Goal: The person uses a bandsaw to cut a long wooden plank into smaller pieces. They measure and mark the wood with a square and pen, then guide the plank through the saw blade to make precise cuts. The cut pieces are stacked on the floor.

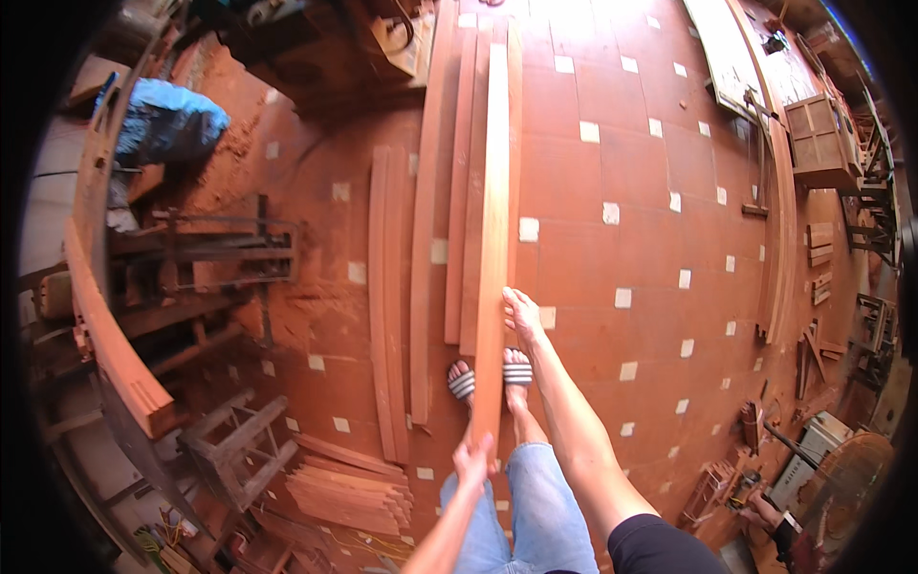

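Note:
A long reddish-brown wooden plank (494,191) stretches away from me, its near end at my thighs. My left hand (472,460) is closed round that near end. Farther along, my right hand (521,314) grips the right edge, and its fingertips are partly hidden by the wood. Beneath and to the left, more long planks (426,220) lie side by side on the tiled floor. The held plank passes between my sandalled feet (517,368) as seen from above. How high its far end is above the floor, I cannot tell.
A shorter pair of boards (384,287) and a stack of small wooden pieces (349,488) lie at left. Beyond them are a wooden stand (239,445) and a curved beam (110,335). Long boards (781,239), a wooden box (818,143) and a round fan (851,483) line the right.

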Action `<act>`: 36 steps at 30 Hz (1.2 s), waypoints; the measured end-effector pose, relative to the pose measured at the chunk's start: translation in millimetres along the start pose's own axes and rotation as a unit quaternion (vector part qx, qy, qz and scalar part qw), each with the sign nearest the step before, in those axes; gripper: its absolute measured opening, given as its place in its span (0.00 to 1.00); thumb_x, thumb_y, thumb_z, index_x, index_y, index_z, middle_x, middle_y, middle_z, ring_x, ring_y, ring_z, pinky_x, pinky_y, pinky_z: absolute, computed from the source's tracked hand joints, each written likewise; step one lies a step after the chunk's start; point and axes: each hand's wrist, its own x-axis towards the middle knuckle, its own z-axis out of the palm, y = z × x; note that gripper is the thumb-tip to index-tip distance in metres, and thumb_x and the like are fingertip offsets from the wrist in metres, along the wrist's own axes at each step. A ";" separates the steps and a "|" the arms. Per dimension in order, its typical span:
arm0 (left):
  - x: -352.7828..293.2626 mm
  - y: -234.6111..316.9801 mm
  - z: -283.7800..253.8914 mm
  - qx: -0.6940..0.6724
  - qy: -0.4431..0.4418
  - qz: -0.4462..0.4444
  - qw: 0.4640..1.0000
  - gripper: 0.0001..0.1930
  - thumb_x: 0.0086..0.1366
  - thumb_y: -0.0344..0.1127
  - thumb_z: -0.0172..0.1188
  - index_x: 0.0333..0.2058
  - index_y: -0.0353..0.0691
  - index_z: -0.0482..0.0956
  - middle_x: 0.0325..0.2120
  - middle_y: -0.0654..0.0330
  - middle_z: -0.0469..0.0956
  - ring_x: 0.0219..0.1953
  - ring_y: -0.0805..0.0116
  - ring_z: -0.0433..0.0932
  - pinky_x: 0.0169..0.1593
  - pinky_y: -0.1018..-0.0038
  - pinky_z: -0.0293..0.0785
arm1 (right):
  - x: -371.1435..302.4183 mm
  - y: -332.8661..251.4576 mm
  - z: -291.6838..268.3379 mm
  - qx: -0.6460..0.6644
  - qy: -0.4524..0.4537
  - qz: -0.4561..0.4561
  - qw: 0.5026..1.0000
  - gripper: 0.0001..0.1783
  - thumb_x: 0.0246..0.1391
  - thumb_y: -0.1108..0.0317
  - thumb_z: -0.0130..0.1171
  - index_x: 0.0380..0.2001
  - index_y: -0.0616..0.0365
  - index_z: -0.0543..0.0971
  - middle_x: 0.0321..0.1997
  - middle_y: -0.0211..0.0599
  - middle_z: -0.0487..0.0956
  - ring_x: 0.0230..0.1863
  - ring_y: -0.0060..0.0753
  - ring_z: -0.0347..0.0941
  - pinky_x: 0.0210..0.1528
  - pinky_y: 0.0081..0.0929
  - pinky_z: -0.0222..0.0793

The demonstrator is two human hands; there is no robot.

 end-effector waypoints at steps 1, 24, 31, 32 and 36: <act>31.8 0.7 8.5 -0.052 0.029 0.045 0.997 0.25 0.65 0.51 0.79 0.38 0.35 0.79 0.26 0.61 0.81 0.17 0.72 0.78 0.17 0.75 0.73 | -7.9 4.9 -8.3 -0.046 0.007 0.021 0.999 0.42 0.62 0.44 0.73 0.70 0.58 0.74 0.66 0.35 0.80 0.58 0.28 0.77 0.56 0.34 0.76; 44.5 -66.1 -192.3 -0.044 0.019 -0.115 0.992 0.22 0.79 0.46 0.59 0.65 0.43 0.73 0.50 0.49 0.85 0.46 0.53 0.89 0.44 0.59 0.88 | -221.9 177.8 -281.8 -0.316 0.197 0.223 0.901 0.28 0.57 0.49 0.71 0.56 0.54 0.88 0.59 0.46 0.87 0.61 0.43 0.84 0.65 0.39 0.77; -51.5 -63.0 -249.2 -0.176 0.059 -0.040 0.982 0.22 0.77 0.47 0.62 0.62 0.44 0.74 0.50 0.54 0.85 0.50 0.56 0.86 0.50 0.59 0.84 | -279.6 89.7 -218.2 -0.228 0.130 0.150 0.953 0.17 0.61 0.61 0.67 0.48 0.60 0.87 0.31 0.30 0.86 0.26 0.21 0.79 0.29 0.24 0.78; -63.8 -69.6 -253.7 -0.190 0.058 -0.037 0.979 0.21 0.77 0.47 0.63 0.62 0.44 0.74 0.51 0.54 0.84 0.50 0.56 0.85 0.51 0.59 0.84 | -284.6 85.0 -216.8 -0.230 0.130 0.146 0.953 0.17 0.61 0.61 0.68 0.48 0.60 0.87 0.31 0.30 0.86 0.26 0.21 0.79 0.29 0.24 0.78; -99.7 -75.6 -250.8 -0.222 0.043 -0.032 0.974 0.22 0.77 0.47 0.63 0.62 0.43 0.74 0.52 0.54 0.83 0.51 0.57 0.85 0.51 0.59 0.83 | -292.0 55.0 -209.1 -0.240 0.118 0.118 0.956 0.17 0.61 0.60 0.68 0.48 0.60 0.87 0.32 0.31 0.87 0.27 0.20 0.80 0.29 0.24 0.78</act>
